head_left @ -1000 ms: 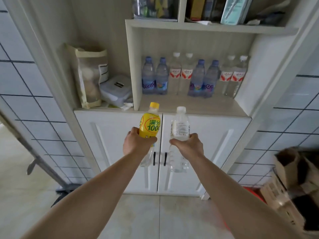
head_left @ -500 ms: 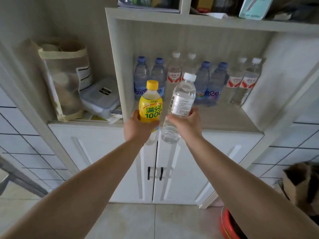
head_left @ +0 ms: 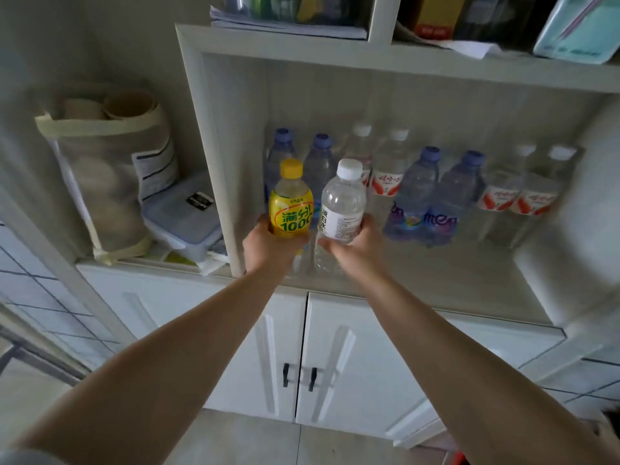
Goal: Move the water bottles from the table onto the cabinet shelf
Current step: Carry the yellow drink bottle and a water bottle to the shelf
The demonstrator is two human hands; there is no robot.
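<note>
Both hands' fingers clamping bottles: left hand (head_left: 268,248) gripping yellow bottle (head_left: 291,203), right hand (head_left: 355,246) clear bottle (head_left: 342,206), risking toppling the row (head_left: 419,196) behind on the shelf (head_left: 436,280).

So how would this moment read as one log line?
left hand: holds yellow bottle | right hand: holds clear bottle | both over shelf front | not set down

The left hand (head_left: 268,245) holds a yellow bottle (head_left: 291,203) with a yellow cap. The right hand (head_left: 355,245) holds a clear bottle (head_left: 342,209) with a white cap. Both bottles stand up straight, side by side, at the front of the cabinet shelf (head_left: 436,280). A row of bottles (head_left: 436,199) with blue and white caps stands at the back. A bag (head_left: 110,182) and a plastic box (head_left: 183,219) sit to the left. Two white doors (head_left: 352,357) are below.
</note>
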